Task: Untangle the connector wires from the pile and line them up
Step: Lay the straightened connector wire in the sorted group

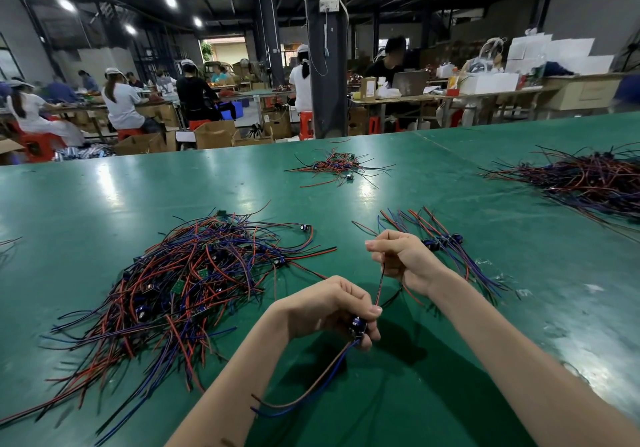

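Note:
A big tangled pile of red, blue and black connector wires (180, 283) lies on the green table (104, 197), left of my hands. My left hand (332, 308) grips the small dark blue connector block (357, 326) of one connector wire; its blue and brown leads (304, 394) hang toward me. My right hand (401, 259) pinches the red and black leads (381, 287) of that same wire, stretched between both hands above the table. A small lined-up group of wires (446, 242) lies just behind my right hand.
A smaller wire pile (339, 166) sits at the table's far middle and a large one (588, 179) at the far right. Beyond the table's far edge, people sit at other workbenches among cardboard boxes and red stools. A dark pillar (325, 65) stands behind.

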